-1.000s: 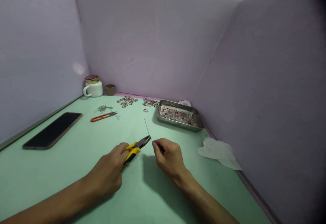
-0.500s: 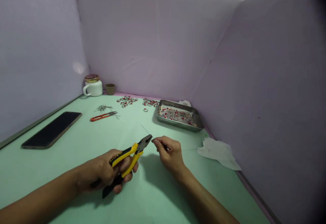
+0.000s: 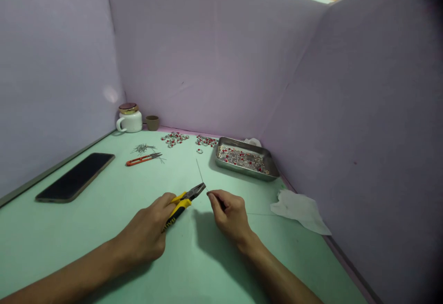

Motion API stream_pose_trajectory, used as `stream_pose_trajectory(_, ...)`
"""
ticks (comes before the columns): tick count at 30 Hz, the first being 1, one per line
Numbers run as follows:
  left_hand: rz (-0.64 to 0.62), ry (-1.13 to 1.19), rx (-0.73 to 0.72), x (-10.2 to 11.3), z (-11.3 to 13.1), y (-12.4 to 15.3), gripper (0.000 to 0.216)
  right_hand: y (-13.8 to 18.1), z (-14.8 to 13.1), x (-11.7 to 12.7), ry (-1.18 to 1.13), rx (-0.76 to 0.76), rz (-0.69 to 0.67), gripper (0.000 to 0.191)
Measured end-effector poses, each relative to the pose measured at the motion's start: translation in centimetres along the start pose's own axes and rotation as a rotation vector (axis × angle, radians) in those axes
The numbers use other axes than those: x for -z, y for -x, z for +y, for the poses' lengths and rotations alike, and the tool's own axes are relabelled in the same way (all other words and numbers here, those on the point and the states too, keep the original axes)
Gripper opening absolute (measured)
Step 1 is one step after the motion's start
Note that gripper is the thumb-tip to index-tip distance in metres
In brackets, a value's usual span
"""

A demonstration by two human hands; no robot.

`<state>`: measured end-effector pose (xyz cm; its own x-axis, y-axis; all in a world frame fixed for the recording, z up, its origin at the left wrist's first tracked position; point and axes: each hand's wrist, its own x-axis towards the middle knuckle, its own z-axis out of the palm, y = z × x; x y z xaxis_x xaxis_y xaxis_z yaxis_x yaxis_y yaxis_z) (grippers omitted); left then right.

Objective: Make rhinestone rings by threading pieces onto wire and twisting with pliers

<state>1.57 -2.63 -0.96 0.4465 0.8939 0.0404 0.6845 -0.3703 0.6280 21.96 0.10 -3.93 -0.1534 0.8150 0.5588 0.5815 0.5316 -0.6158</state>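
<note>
My left hand [image 3: 150, 225] is wrapped round the handles of yellow-and-black combination pliers [image 3: 182, 203], which point up and to the right. A thin wire [image 3: 200, 170] passes at the pliers' jaws, its free end standing up beyond them. Just right of the jaws, my right hand [image 3: 230, 211] pinches the same wire between thumb and fingertips. Something dark shows inside the curled right fingers; I cannot make out what it is. A fine line of wire runs out from behind the right hand toward a white tissue [image 3: 301, 209].
A metal tray [image 3: 247, 171] holds red and clear beads. Small beaded rings [image 3: 175, 139] lie left of it. Orange thread snips [image 3: 143, 159], a heap of wire pieces [image 3: 142, 149] and a phone [image 3: 76, 177] lie left. A white lidded mug [image 3: 130, 122] and small brown cup [image 3: 152, 122] stand behind.
My left hand has rolled over, so its back now faces up and the pliers are turned. The wire's free end now points more steeply upward. My right hand has barely moved.
</note>
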Motion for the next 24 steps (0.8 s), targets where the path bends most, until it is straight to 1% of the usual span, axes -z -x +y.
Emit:
stream_pose_trajectory(3,-0.193,0.348,0.032,0.5,-0.6,0.1,0.018,-0.3,0.3,0.2,-0.044,0.048,0.038,0.018)
stream_pose_trajectory(5,-0.306,0.587,0.057,0.4,-1.3,0.1,0.017,-0.5,0.5,0.2,-0.079,0.087,0.053,0.016)
stream_pose_trajectory(6,-0.337,0.689,0.063,0.1,-1.8,0.0,0.018,-0.6,0.6,0.3,-0.091,0.102,0.058,0.016)
stream_pose_trajectory(8,-0.354,0.837,0.065,-0.5,-2.7,-0.2,0.018,-0.6,0.6,0.3,-0.094,0.115,0.065,0.016)
stream_pose_trajectory(10,-0.36,0.905,0.063,-1.2,-3.5,-0.5,0.018,-0.5,0.7,0.3,-0.082,0.105,0.06,0.016)
stream_pose_trajectory(14,-0.358,0.853,0.089,-1.7,-3.8,-0.9,0.02,-0.3,0.5,0.2,-0.048,0.051,0.012,0.017)
stream_pose_trajectory(19,-0.288,0.62,0.089,-0.4,-2.0,-0.5,0.023,-0.4,0.1,0.2,-0.042,0.023,-0.003,0.02)
stream_pose_trajectory(20,-0.266,0.548,0.076,-0.1,-1.6,-0.4,0.022,-0.4,0.0,0.3,-0.033,0.02,-0.004,0.02)
stream_pose_trajectory(24,-0.102,0.233,-0.008,0.4,-0.4,-0.2,0.017,-0.2,-0.3,0.4,0.054,0.0,-0.015,0.022)
